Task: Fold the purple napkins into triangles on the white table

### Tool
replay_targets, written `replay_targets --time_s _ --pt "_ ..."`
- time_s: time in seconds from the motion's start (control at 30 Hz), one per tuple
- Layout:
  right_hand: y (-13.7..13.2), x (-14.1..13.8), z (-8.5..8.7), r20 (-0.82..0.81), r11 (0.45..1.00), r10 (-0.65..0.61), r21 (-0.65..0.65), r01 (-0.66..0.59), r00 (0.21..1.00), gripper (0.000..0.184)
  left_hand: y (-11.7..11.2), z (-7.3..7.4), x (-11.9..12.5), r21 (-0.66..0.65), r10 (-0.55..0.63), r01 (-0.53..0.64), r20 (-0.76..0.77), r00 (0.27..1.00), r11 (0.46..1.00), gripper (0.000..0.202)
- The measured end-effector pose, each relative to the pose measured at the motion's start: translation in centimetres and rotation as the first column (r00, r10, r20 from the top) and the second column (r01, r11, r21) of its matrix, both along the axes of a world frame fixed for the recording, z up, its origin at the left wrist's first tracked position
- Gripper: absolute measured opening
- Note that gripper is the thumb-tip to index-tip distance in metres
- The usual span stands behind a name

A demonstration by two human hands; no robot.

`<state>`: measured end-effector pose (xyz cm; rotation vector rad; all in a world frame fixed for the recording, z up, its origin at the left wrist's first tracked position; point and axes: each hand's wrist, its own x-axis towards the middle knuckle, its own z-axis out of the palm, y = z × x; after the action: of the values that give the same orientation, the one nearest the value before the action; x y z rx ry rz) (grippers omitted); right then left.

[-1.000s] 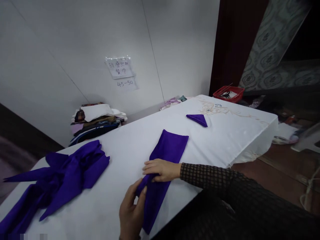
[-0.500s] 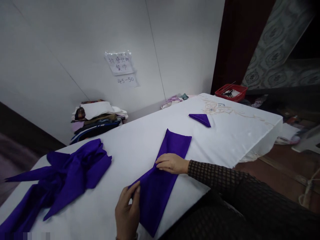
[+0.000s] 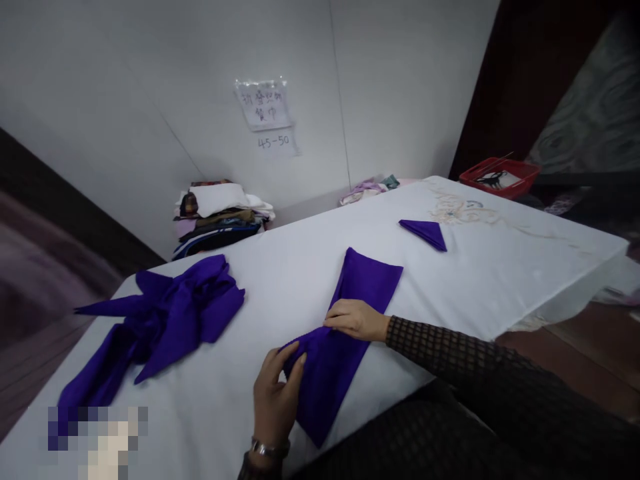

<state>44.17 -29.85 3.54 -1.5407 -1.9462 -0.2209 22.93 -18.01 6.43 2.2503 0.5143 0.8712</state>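
A purple cloth napkin (image 3: 330, 380), folded into a long strip, lies slantwise on the white tablecloth before me. My left hand (image 3: 277, 387), with a bracelet at the wrist, pinches its left edge near the lower end between thumb and fingers. Farther up that same edge, my right hand (image 3: 357, 320) lies over the strip, fingers together and closed on the edge. Part of the strip is hidden beneath it. Beyond, to the right, sits a small purple napkin folded into a triangle (image 3: 427, 233). A loose heap of crumpled purple cloths (image 3: 185, 313) lies on the left.
The table wears a white cloth (image 3: 480, 287) with embroidery toward its far right corner. Behind it are a stack of folded clothes (image 3: 220, 217) and a red basket (image 3: 520, 177) holding scissors. Handwritten paper signs (image 3: 267, 110) hang on the wall.
The view has swung left, so everything sits farther right in the picture. Both hands keep to the napkin's left edge, and the strip's upper end lies a little flatter.
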Motion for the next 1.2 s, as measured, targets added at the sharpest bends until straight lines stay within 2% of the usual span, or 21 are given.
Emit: replay_targets --time_s 0.13,0.23,0.33,0.47,0.53,0.67,0.73,0.83,0.93,1.07,1.2 --pt "-0.3 -0.2 0.0 -0.066 0.999 0.016 0.048 -0.013 0.998 0.028 -0.3 -0.3 0.2 0.032 0.0 0.002 -0.048 0.999 0.999 0.013" --pt "-0.5 -0.3 0.0 -0.107 0.999 0.008 0.038 -0.004 0.994 0.029 -0.5 -0.3 0.3 0.059 0.039 -0.036 -0.039 0.998 0.998 0.011" --pt "-0.5 -0.4 0.1 -0.118 0.999 0.029 0.019 -0.027 0.993 0.033 -0.5 -0.1 0.2 0.144 0.069 -0.067 -0.011 0.998 0.987 0.01" --pt "-0.1 -1.0 1.0 -0.138 0.995 0.1 0.01 -0.1 0.985 0.037 -0.8 0.5 0.2 0.274 0.067 -0.073 0.029 0.997 0.959 0.007" --pt "0.1 -1.4 1.8 -0.158 0.991 0.135 0.012 -0.135 0.978 0.041 -1.2 0.8 0.2 0.294 0.024 -0.033 0.034 0.999 0.955 0.005" --pt "0.2 -1.6 2.9 -0.159 0.984 0.176 -0.006 -0.18 0.971 0.043 -2.3 1.0 0.3 0.192 -0.126 0.125 -0.007 0.992 0.973 0.006" --pt "0.1 -1.0 2.9 -0.133 0.982 0.164 -0.067 -0.174 0.978 0.037 -2.7 1.0 0.1 0.091 -0.126 0.124 0.015 0.992 0.988 0.006" --pt "-0.7 0.8 2.0 -0.111 0.977 0.103 -0.174 -0.121 0.989 0.029 -2.8 1.1 -0.2 -0.089 -0.053 0.059 0.068 0.996 0.994 0.007" --pt "-2.2 3.3 0.5 -0.141 0.961 -0.026 -0.276 -0.014 0.99 0.031 -2.3 1.2 -0.8 -0.217 0.019 0.007 0.114 0.993 0.976 0.01" --pt "-5.5 6.9 -1.3 -0.142 0.906 -0.254 -0.383 0.183 0.957 0.026 -1.1 1.3 -1.6 -0.264 0.17 -0.122 0.168 0.971 0.957 0.015" --pt "-8.4 10.0 -2.7 -0.11 0.859 -0.38 -0.411 0.306 0.919 0.023 1.3 1.1 -1.4 -0.23 0.277 -0.237 0.163 0.947 0.944 0.017"
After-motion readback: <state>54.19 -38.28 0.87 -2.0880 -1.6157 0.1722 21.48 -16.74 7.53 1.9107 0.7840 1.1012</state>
